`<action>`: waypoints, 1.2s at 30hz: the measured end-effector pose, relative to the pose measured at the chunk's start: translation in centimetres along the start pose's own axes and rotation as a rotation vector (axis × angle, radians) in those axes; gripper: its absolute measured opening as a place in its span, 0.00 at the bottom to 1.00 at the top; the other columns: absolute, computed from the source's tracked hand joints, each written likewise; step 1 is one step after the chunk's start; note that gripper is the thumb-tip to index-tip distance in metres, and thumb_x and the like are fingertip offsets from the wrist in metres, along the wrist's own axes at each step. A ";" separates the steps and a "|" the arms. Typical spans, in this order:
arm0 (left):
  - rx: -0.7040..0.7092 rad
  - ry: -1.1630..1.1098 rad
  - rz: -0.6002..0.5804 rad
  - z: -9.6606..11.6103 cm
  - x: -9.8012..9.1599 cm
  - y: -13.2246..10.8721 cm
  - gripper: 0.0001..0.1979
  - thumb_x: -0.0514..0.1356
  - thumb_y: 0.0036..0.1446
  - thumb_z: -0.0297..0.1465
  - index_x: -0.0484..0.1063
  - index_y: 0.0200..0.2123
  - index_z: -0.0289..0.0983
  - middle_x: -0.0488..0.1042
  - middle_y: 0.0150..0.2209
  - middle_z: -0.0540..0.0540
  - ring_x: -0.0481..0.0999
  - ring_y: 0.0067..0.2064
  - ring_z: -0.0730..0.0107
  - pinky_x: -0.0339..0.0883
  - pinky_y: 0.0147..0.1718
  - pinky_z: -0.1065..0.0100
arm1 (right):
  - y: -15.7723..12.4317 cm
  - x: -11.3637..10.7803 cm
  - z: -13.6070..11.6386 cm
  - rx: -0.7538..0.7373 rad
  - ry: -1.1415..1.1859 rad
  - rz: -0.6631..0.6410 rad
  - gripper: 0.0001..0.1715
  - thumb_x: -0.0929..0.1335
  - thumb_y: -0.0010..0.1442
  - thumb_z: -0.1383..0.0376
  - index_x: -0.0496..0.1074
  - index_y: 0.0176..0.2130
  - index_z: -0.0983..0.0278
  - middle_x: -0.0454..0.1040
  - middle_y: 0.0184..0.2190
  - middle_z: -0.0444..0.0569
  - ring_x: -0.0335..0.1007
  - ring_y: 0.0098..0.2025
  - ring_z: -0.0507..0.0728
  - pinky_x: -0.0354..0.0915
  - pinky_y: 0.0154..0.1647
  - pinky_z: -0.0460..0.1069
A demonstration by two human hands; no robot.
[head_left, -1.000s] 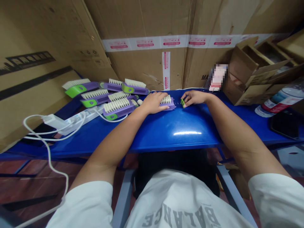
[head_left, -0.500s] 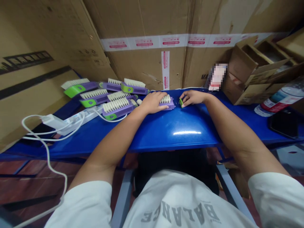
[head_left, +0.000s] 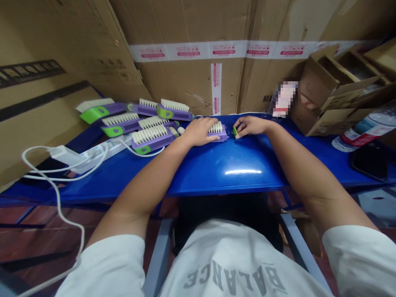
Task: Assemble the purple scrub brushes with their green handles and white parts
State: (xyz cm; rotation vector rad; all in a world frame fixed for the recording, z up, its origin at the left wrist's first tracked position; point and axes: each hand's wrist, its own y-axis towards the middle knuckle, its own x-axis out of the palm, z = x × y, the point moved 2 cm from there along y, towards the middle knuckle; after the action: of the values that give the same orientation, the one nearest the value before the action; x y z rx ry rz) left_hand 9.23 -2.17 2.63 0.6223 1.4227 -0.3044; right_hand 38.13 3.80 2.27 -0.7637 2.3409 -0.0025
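My left hand point(head_left: 199, 132) is wrapped over a purple brush point(head_left: 220, 135) with white bristles facing up, pressing it against the blue table point(head_left: 201, 173). Only the brush's right end shows; the palm and fingers cover the rest. Just to the right, my right hand point(head_left: 251, 125) pinches a small green plastic piece point(head_left: 235, 132) between thumb and fingers. A narrow gap separates this piece from the brush end. Several purple brushes with green ends, among them the nearest brush point(head_left: 151, 139), lie in a group left of my left hand.
A white power strip point(head_left: 95, 156) with a plugged-in charger and cables lies at the left. Cardboard boxes point(head_left: 185, 78) wall off the back. On the right are opened small boxes point(head_left: 328, 97), a labelled bottle point(head_left: 361, 130) and a dark phone point(head_left: 369, 163).
Both hands keep nearly the same place and hold. The view has shifted slightly, with the brushes and cables at the left appearing a little farther left.
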 end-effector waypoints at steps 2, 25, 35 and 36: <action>0.004 0.001 0.004 0.0 0.0 0.0 0.40 0.67 0.72 0.50 0.68 0.80 0.39 0.75 0.77 0.34 0.76 0.75 0.37 0.68 0.74 0.46 | 0.1 0.0 0.0 -0.001 0.004 -0.002 0.37 0.91 0.46 0.60 0.80 0.50 0.60 0.90 0.39 0.47 0.85 0.41 0.58 0.73 0.43 0.50; 0.005 0.008 -0.002 -0.1 0.0 0.0 0.41 0.67 0.73 0.49 0.68 0.80 0.36 0.76 0.76 0.32 0.77 0.74 0.36 0.70 0.73 0.46 | 0.5 0.3 0.3 -0.016 -0.007 0.018 0.36 0.90 0.48 0.61 0.81 0.52 0.61 0.91 0.39 0.49 0.88 0.42 0.62 0.79 0.52 0.56; 0.017 0.014 0.008 -0.4 0.3 0.1 0.40 0.67 0.73 0.50 0.68 0.80 0.38 0.76 0.76 0.34 0.77 0.74 0.37 0.70 0.72 0.46 | 0.7 0.6 0.3 -0.060 0.004 0.011 0.37 0.90 0.46 0.59 0.81 0.51 0.61 0.91 0.39 0.49 0.89 0.44 0.63 0.79 0.58 0.59; 0.014 0.016 0.007 -0.3 0.3 0.1 0.40 0.67 0.73 0.50 0.68 0.80 0.38 0.76 0.76 0.34 0.77 0.74 0.38 0.70 0.72 0.47 | 0.8 0.7 0.2 -0.064 0.002 0.011 0.37 0.90 0.46 0.58 0.81 0.51 0.61 0.91 0.38 0.49 0.89 0.44 0.63 0.79 0.58 0.59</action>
State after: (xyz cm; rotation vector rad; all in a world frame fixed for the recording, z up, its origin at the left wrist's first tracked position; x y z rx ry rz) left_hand 9.03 -1.88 2.36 0.6425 1.4344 -0.3046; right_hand 37.46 4.12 1.56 -0.7815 2.3570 0.0764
